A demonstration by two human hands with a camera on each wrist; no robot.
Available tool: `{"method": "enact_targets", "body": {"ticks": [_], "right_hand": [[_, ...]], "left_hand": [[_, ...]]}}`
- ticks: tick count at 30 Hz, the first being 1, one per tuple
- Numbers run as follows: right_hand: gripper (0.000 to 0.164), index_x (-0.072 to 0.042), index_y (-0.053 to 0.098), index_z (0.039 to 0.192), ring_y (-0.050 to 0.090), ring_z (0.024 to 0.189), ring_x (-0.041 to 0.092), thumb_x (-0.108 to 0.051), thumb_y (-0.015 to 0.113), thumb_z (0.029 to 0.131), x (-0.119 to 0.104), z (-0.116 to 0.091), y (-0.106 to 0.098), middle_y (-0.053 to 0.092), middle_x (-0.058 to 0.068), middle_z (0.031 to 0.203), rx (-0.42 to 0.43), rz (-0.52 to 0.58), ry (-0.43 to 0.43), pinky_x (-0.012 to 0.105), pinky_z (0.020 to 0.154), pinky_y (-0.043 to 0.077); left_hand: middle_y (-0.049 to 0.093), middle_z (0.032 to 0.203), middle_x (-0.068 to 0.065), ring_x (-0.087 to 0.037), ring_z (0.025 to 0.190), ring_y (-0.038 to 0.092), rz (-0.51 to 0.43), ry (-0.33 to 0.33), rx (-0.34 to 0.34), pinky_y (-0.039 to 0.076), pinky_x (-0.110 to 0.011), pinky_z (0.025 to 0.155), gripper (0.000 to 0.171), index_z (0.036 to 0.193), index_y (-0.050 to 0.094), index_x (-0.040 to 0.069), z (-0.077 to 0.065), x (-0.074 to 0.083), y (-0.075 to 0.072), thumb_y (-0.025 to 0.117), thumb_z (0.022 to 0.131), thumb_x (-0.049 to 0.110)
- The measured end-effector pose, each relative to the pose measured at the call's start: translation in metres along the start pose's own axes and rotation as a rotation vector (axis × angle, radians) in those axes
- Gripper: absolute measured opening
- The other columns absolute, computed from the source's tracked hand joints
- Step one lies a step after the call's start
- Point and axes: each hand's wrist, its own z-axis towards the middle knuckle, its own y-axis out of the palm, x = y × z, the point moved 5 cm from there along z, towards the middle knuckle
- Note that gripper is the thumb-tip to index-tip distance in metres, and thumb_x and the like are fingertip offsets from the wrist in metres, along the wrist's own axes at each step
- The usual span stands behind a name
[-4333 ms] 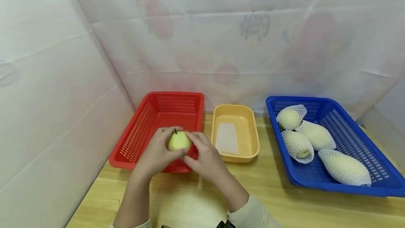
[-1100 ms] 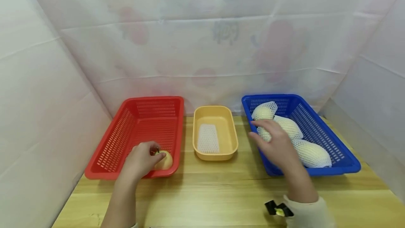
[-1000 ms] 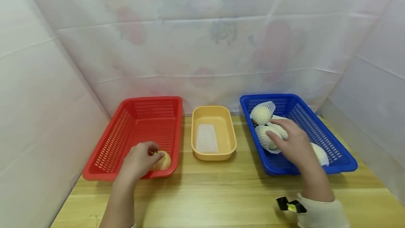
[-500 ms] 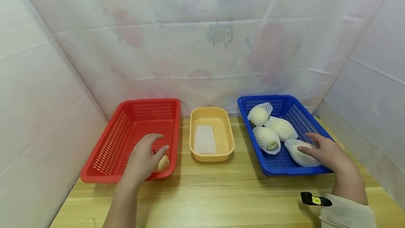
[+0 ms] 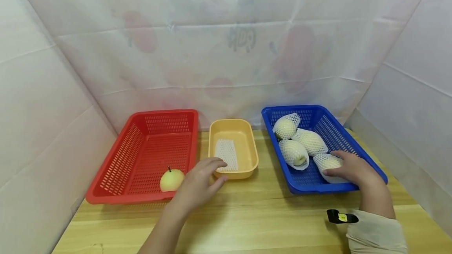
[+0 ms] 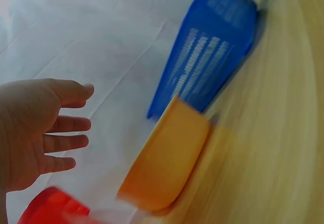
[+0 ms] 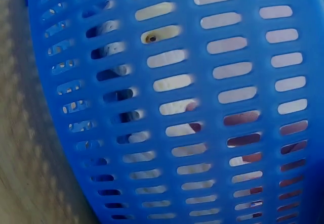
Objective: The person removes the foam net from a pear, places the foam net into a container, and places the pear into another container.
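Note:
My left hand (image 5: 198, 183), fingers spread and holding nothing, is between the red basket (image 5: 106, 167) and the yellow tray (image 5: 251, 152); its fingertips overlap the tray's near left edge in the head view. A bare yellow-green pear (image 5: 171, 180) with its stem up sits in the near right corner of the red basket. In the blue basket (image 5: 307, 188), my right hand (image 5: 354, 169) grips the nearest pear (image 5: 324, 162), which is wrapped in white foam net, thumb in front and fingers behind. The right wrist view shows mostly the blue basket's slotted wall (image 7: 202, 128), hiding most of the hand.
Several more netted pears (image 5: 294, 154) lie along the left side of the blue basket. A flat white foam net (image 5: 226, 153) lies in the yellow tray. The baskets and tray stand on a wooden table (image 5: 254, 222) against a pale cloth backdrop (image 5: 197, 58).
Earlier both hands held the bare pear over the red basket. The left hand has left it in that basket and moved right toward the tray; the right hand has reached into the blue basket.

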Motion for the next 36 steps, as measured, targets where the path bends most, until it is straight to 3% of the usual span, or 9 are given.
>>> {"method": "enact_targets", "body": {"ticks": [5, 12, 21, 26, 32, 36], "right_hand": [[0.095, 0.007, 0.041, 0.142, 0.035, 0.124, 0.062, -0.048, 0.080, 0.075, -0.005, 0.001, 0.003, 0.039, 0.042, 0.140, -0.018, 0.003, -0.047, 0.073, 0.094, 0.036], [0.092, 0.007, 0.043, 0.141, 0.036, 0.125, 0.061, -0.048, 0.079, 0.077, -0.011, 0.006, -0.001, 0.041, 0.040, 0.140, -0.016, -0.011, -0.073, 0.072, 0.095, 0.035], [0.088, 0.007, 0.045, 0.139, 0.040, 0.123, 0.060, -0.045, 0.080, 0.077, -0.009, 0.003, 0.003, 0.045, 0.039, 0.137, -0.029, -0.015, -0.074, 0.070, 0.093, 0.038], [0.080, 0.006, 0.043, 0.141, 0.043, 0.122, 0.058, -0.041, 0.074, 0.083, -0.008, 0.003, 0.002, 0.046, 0.038, 0.137, 0.020, -0.001, -0.107, 0.067, 0.091, 0.042], [0.081, 0.004, 0.033, 0.147, 0.051, 0.114, 0.051, -0.045, 0.065, 0.091, -0.004, 0.001, -0.007, 0.039, 0.039, 0.141, 0.056, 0.044, -0.085, 0.057, 0.080, 0.049], [0.083, 0.001, 0.025, 0.152, 0.039, 0.126, 0.057, -0.044, 0.063, 0.094, -0.011, -0.003, -0.012, 0.032, 0.038, 0.148, 0.091, 0.094, -0.107, 0.066, 0.087, 0.043]], "left_hand": [[0.067, 0.120, 0.004, -0.014, 0.117, 0.060, -0.018, 0.051, -0.062, 0.051, -0.032, 0.099, 0.031, 0.116, 0.067, 0.017, 0.008, 0.019, 0.017, 0.075, 0.088, 0.025], [0.060, 0.131, 0.004, -0.013, 0.122, 0.057, -0.041, 0.117, -0.117, 0.048, -0.030, 0.102, 0.044, 0.133, 0.056, 0.019, 0.028, 0.047, 0.045, 0.069, 0.093, 0.033], [0.049, 0.143, 0.007, -0.010, 0.130, 0.050, -0.131, 0.121, -0.255, 0.047, -0.029, 0.103, 0.057, 0.147, 0.042, 0.027, 0.048, 0.071, 0.089, 0.063, 0.095, 0.040], [0.045, 0.147, 0.009, -0.009, 0.134, 0.046, -0.170, 0.117, -0.295, 0.045, -0.030, 0.105, 0.060, 0.149, 0.037, 0.031, 0.052, 0.074, 0.097, 0.061, 0.096, 0.044], [0.045, 0.146, 0.011, -0.010, 0.133, 0.048, -0.150, 0.090, -0.281, 0.047, -0.033, 0.104, 0.063, 0.149, 0.038, 0.029, 0.051, 0.063, 0.095, 0.062, 0.094, 0.047], [0.044, 0.148, 0.009, -0.012, 0.134, 0.046, -0.144, 0.069, -0.281, 0.046, -0.036, 0.105, 0.066, 0.150, 0.036, 0.029, 0.049, 0.053, 0.094, 0.062, 0.094, 0.048]]}}
